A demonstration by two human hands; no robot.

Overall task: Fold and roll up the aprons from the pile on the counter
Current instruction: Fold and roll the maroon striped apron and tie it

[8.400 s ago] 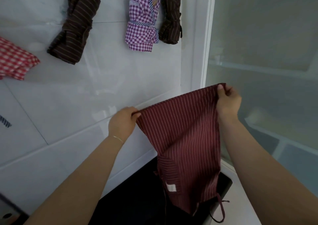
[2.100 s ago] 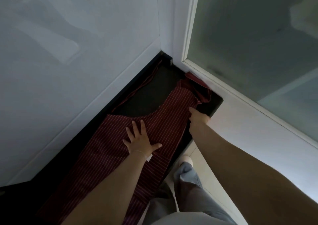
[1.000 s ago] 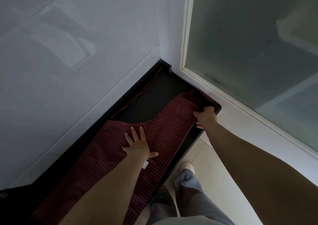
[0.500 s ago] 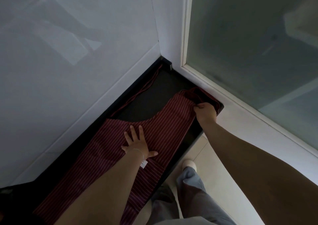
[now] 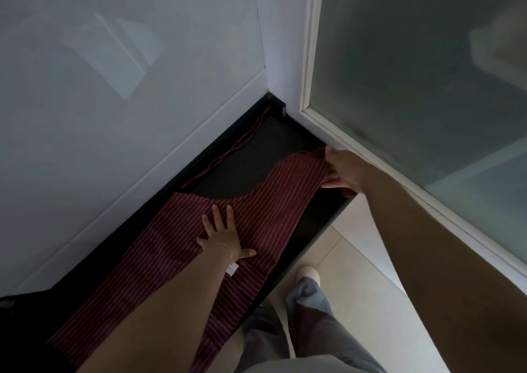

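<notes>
A dark red apron with thin pale stripes (image 5: 273, 201) lies spread along the black counter (image 5: 285, 138), folded lengthwise, its bib end pointing to the far right corner. My left hand (image 5: 222, 235) presses flat on the middle of the apron with fingers spread. My right hand (image 5: 342, 170) grips the top edge of the bib at the counter's right end. A thin red strap (image 5: 242, 147) trails along the back edge by the wall. A small white label (image 5: 232, 268) shows beside my left wrist.
A white tiled wall (image 5: 128, 101) runs along the counter's back. A frosted glass panel in a white frame (image 5: 413, 73) closes off the right end. Below the counter's front edge are a light floor (image 5: 356, 281), my grey trouser legs and a pale shoe (image 5: 309, 274).
My right hand has moved from the bunched bib end outward toward the glass frame, pulling the bib edge straighter. My left hand has stayed pressed flat on the apron.
</notes>
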